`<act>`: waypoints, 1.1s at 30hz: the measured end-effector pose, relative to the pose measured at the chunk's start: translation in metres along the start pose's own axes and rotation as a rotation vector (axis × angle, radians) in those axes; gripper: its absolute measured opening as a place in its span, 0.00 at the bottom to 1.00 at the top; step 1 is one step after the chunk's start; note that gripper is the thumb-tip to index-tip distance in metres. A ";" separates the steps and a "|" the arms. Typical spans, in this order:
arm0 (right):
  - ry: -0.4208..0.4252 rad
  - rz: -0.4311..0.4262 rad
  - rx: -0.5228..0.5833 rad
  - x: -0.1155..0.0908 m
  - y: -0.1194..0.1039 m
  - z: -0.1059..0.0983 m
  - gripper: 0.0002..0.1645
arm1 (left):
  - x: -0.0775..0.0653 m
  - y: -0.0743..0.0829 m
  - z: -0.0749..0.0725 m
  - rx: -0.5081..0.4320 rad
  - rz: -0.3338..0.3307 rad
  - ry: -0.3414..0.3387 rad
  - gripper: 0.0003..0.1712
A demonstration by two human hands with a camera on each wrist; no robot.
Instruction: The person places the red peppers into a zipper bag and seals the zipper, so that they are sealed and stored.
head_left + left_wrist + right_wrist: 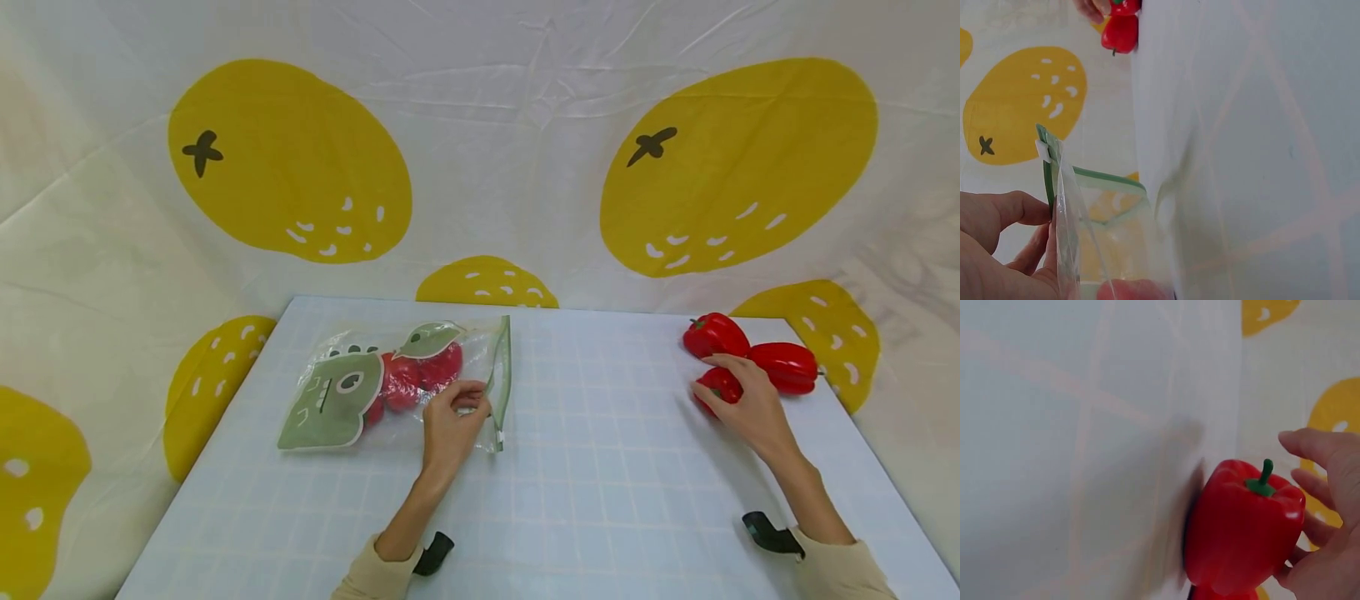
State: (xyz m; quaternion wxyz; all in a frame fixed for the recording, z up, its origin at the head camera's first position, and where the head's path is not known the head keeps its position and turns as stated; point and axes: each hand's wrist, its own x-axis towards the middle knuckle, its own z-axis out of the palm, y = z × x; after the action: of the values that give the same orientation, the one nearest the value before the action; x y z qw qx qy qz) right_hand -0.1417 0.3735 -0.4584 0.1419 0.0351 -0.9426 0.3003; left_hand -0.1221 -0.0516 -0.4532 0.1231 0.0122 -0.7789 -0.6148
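A clear zip bag with a green cartoon print lies on the left half of the table, its green-edged opening facing right. Red items show through its plastic. My left hand pinches the bag near its mouth, and the left wrist view shows the opening spread apart. On the right, my right hand is around a red bell pepper with a green stem. Its fingers are spread beside the pepper, with a gap visible at the nearest fingertip. Two more red bell peppers, one behind and one to the right, sit close by.
The table has a pale checked cover. Behind it hangs a white cloth printed with big yellow fruit. A white slider sits on the bag's zip edge. Dark wrist-worn devices show at both sleeves.
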 end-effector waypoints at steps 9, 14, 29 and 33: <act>-0.124 -0.051 -0.049 -0.004 0.010 -0.013 0.40 | -0.001 -0.001 0.000 0.003 -0.011 -0.003 0.10; -0.209 -0.078 -0.065 -0.003 0.013 -0.020 0.43 | 0.000 0.000 0.000 0.012 -0.026 -0.006 0.09; -0.309 -0.110 -0.088 -0.001 0.009 -0.043 0.43 | -0.001 -0.002 0.000 -0.014 0.008 0.005 0.09; -0.277 -0.105 -0.118 0.001 0.008 -0.044 0.39 | -0.001 -0.001 0.000 -0.011 0.006 0.001 0.10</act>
State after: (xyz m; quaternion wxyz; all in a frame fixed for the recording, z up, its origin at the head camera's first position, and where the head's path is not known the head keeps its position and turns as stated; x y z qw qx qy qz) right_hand -0.1332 0.4056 -0.4284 0.0277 0.1172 -0.9660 0.2289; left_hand -0.1211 -0.0520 -0.4539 0.1254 0.0093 -0.7754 -0.6189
